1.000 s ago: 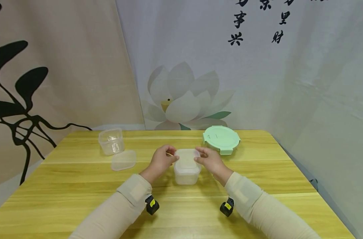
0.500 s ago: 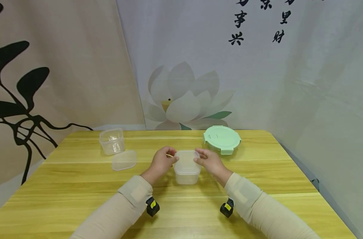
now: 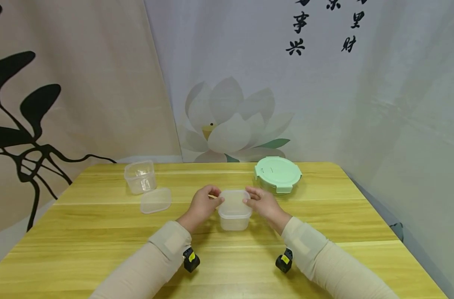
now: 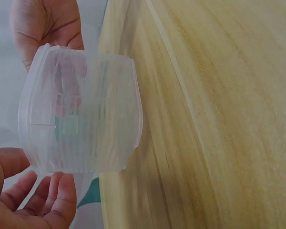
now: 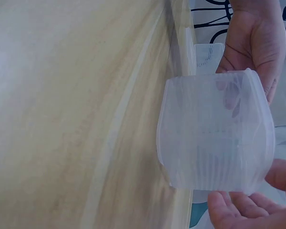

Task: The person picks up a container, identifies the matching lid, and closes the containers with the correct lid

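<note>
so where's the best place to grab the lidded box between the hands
Probably grip the box by its two side walls just under the lid, left hand from the left, right hand from the right: it stands upright, its walls narrow toward the base, and the lid's edge juts out above them.

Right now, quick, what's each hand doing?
Left hand: holding one side of the middle box.
Right hand: holding its other side.

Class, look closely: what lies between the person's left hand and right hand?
Between the left hand and the right hand, the head view shows a translucent square plastic container with its lid on.
</note>
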A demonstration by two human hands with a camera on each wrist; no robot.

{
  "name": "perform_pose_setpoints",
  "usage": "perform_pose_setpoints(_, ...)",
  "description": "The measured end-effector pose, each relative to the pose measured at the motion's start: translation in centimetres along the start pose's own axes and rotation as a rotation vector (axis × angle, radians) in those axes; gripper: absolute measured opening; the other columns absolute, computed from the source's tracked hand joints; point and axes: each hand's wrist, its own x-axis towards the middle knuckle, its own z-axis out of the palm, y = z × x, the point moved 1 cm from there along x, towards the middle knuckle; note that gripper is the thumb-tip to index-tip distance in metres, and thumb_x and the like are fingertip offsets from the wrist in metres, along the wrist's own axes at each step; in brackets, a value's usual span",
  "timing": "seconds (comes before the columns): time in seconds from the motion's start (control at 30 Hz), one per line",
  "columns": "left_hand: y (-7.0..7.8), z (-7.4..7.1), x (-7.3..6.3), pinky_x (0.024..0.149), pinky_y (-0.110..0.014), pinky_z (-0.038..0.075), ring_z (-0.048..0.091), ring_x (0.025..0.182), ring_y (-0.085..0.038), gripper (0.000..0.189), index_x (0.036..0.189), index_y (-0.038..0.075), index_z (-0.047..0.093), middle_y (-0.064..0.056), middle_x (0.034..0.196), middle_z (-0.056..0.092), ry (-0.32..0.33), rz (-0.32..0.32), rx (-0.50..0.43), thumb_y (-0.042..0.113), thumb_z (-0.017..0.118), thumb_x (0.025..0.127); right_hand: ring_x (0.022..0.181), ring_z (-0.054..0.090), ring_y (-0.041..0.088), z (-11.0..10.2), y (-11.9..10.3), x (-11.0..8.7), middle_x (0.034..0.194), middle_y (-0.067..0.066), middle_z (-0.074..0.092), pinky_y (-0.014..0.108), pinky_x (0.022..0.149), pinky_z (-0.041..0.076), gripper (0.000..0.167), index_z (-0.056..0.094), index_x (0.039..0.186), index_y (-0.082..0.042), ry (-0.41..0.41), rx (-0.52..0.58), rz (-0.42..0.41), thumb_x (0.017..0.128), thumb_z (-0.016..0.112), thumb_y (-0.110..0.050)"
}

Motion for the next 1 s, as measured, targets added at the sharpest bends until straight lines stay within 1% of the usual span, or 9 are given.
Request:
perform_pose_setpoints(0.13, -0.08, -0.01, 0.02, 0.064, -0.03, 0.052, 0.057, 0.085, -0.022, 0.021, 0.112, -0.003, 0.059, -0.016, 0.109, 0.059, -0.011, -0.01, 0.007, 0.005, 0.062, 0.093, 0.131, 0.046, 0.035, 0.09, 0.14, 0.0, 0.14, 0.021, 0.049, 0.046, 0.102, 0.044, 0.05, 0.044, 0.142, 0.0, -0.001, 0.004, 0.0, 0.096, 0.06, -0.01)
perform_pose_setpoints(0.33, -0.23, 0.05, 0.11, 0.07, -0.039, 0.056, 0.059, 0.091, -0.025, 0.031, 0.125, -0.004, 0.056, -0.019, 0.117, 0.058, -0.061, -0.017, 0.033, 0.007, 0.058, 0.096, 0.127, 0.049, 0.035, 0.11, 0.49, 0.04, 0.137, 0.023, 0.052, 0.046, 0.099, 0.046, 0.046, 0.047, 0.139, 0.001, -0.005, 0.007, -0.018, 0.096, 0.059, -0.009)
perform_pose_setpoints(0.43, -0.24, 0.13, 0.25, 0.07, -0.041, 0.056, 0.059, 0.089, -0.024, 0.032, 0.126, -0.003, 0.056, -0.019, 0.118, 0.057, -0.077, -0.028, 0.029, 0.009, 0.058, 0.097, 0.125, 0.05, 0.035, -0.03, 0.57, 0.09, 0.136, 0.022, 0.052, 0.046, 0.098, 0.047, 0.045, 0.048, 0.138, 0.001, -0.014, -0.001, -0.023, 0.096, 0.059, -0.009)
perform_pose_setpoints(0.6, -0.18, 0.24, 0.56, 0.069, -0.041, 0.056, 0.059, 0.086, -0.023, 0.032, 0.127, -0.002, 0.056, -0.019, 0.118, 0.057, -0.101, -0.067, 0.027, 0.01, 0.057, 0.097, 0.122, 0.053, 0.034, -0.3, 0.52, 0.05, 0.132, 0.02, 0.055, 0.045, 0.096, 0.048, 0.044, 0.048, 0.138, 0.002, -0.027, -0.036, -0.025, 0.097, 0.058, -0.01)
perform_pose_setpoints(0.77, 0.02, 0.32, 0.68, 0.071, -0.042, 0.056, 0.059, 0.091, -0.025, 0.03, 0.126, -0.001, 0.056, -0.019, 0.121, 0.056, -0.13, -0.114, 0.018, 0.01, 0.056, 0.098, 0.119, 0.054, 0.033, -0.44, 0.68, 0.01, 0.13, 0.019, 0.057, 0.043, 0.094, 0.049, 0.044, 0.048, 0.137, 0.003, -0.022, -0.069, -0.017, 0.097, 0.058, -0.01)
perform_pose_setpoints(0.87, -0.14, 0.29, 0.74, 0.072, -0.041, 0.055, 0.059, 0.094, -0.026, 0.03, 0.126, 0.0, 0.057, -0.018, 0.12, 0.056, -0.124, -0.131, 0.0, 0.011, 0.057, 0.098, 0.121, 0.053, 0.034, -0.44, 0.74, 0.08, 0.133, 0.02, 0.054, 0.043, 0.094, 0.049, 0.045, 0.047, 0.138, 0.003, -0.03, -0.049, 0.0, 0.097, 0.057, -0.011)
perform_pose_setpoints(1.0, -0.47, 0.25, 0.92, 0.076, -0.043, 0.055, 0.059, 0.1, -0.029, 0.032, 0.128, 0.002, 0.057, -0.018, 0.121, 0.056, -0.109, -0.155, -0.062, 0.013, 0.057, 0.098, 0.124, 0.05, 0.033, -0.41, 0.62, 0.4, 0.138, 0.019, 0.051, 0.046, 0.099, 0.045, 0.046, 0.046, 0.139, 0.001, -0.049, 0.05, 0.056, 0.097, 0.057, -0.013)
